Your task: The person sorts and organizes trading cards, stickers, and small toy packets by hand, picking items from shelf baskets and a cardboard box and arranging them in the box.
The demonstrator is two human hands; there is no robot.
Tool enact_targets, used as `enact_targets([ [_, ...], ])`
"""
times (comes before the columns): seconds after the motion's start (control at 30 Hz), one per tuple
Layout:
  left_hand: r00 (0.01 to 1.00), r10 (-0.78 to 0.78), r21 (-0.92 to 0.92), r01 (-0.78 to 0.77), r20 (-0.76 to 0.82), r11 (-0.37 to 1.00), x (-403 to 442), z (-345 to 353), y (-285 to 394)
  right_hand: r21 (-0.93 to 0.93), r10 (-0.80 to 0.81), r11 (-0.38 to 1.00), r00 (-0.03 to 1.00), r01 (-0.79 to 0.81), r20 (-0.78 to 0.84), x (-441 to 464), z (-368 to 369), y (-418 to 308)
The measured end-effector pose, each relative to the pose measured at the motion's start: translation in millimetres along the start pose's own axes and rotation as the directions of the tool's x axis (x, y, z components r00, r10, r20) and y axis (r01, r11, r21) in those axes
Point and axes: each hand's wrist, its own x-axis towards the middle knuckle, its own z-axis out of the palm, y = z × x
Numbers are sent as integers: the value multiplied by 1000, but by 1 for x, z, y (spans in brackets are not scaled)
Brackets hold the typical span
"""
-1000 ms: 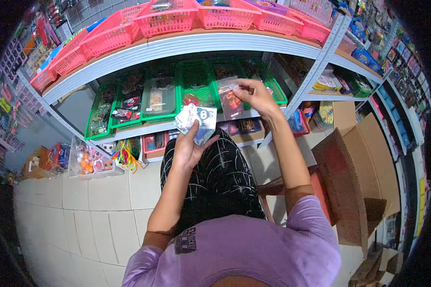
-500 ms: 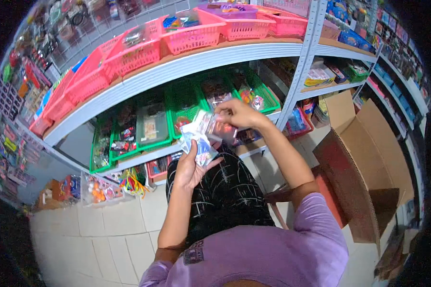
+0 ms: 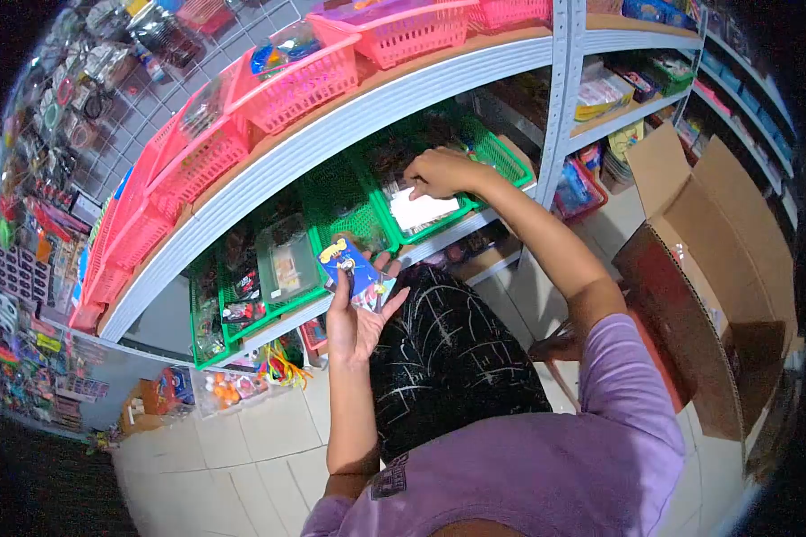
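In my left hand (image 3: 356, 327), low over my lap, lies a blue card packet (image 3: 356, 273) with yellow print, pinned by the thumb; shiny plastic shows beneath it. My right hand (image 3: 443, 173) reaches into a green basket (image 3: 434, 229) on the lower shelf. Its fingers are curled down on a flat white packet (image 3: 424, 211), which rests over the basket's front part. The fingertips are partly hidden by the hand. Just left stands another green basket (image 3: 367, 219) with a few items at its near end.
More green baskets (image 3: 227, 333) line this shelf, one with a clear container (image 3: 287, 259). Pink baskets (image 3: 300, 89) fill the shelf above, whose white edge (image 3: 331, 121) overhangs. A metal post (image 3: 560, 98) and an open cardboard box (image 3: 690, 295) stand to my right.
My right hand has moved from beside the left hand into the green basket, with the white packet. The left hand's packet now shows its blue face. The view has shifted.
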Motion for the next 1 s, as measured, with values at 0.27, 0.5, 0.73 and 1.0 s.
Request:
enact_targets([
  [0.27,998,-37,-39,39,45,998,6,4,-7,-71,115,989,983,-127,-145,12,24,18],
  [0.5,998,-42,-18,43,47,999,9,0,-9,-130,213,972,967,-196,137,33,23,28],
  [0.73,999,-35,-28,35,22,999,6,-3,-8,-81,147,987,986,-141,83,30,28,34],
  [1.0,994,111,185,-110,6,977,9,10,-16,512,-2,820,896,256,-445,-14,14,-32],
])
